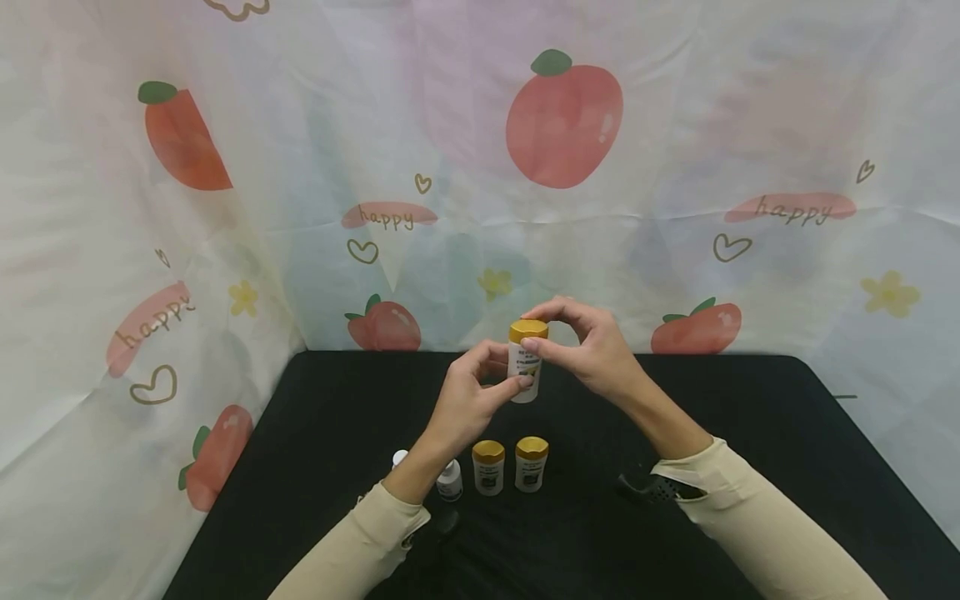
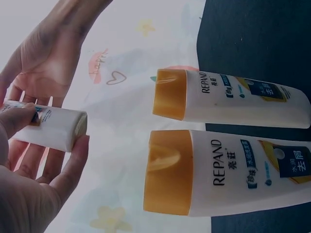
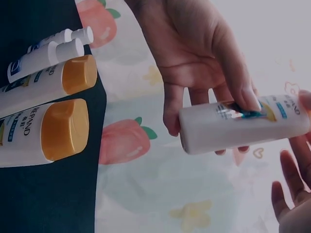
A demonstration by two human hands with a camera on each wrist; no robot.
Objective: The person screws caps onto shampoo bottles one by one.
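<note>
A white shampoo bottle (image 1: pixel 528 363) with a gold cap is held up above the far part of the table by both hands. My left hand (image 1: pixel 474 393) grips its lower body, thumb across the label and fingers behind. Up at the cap, my right hand (image 1: pixel 592 346) pinches the bottle between thumb and fingers. In the right wrist view the bottle (image 3: pixel 243 124) lies across the left hand (image 3: pixel 204 53), with its cap end hidden by the right fingers. Two matching shampoo bottles (image 1: pixel 489 468) (image 1: pixel 531 465) stand upright on the table below the hands.
Small white bottles with white caps (image 1: pixel 449 482) stand left of the gold-capped pair, partly hidden by the left forearm. The black table (image 1: pixel 600 550) ends at a printed fabric backdrop (image 1: pixel 465 125), which also hangs along the left and right sides.
</note>
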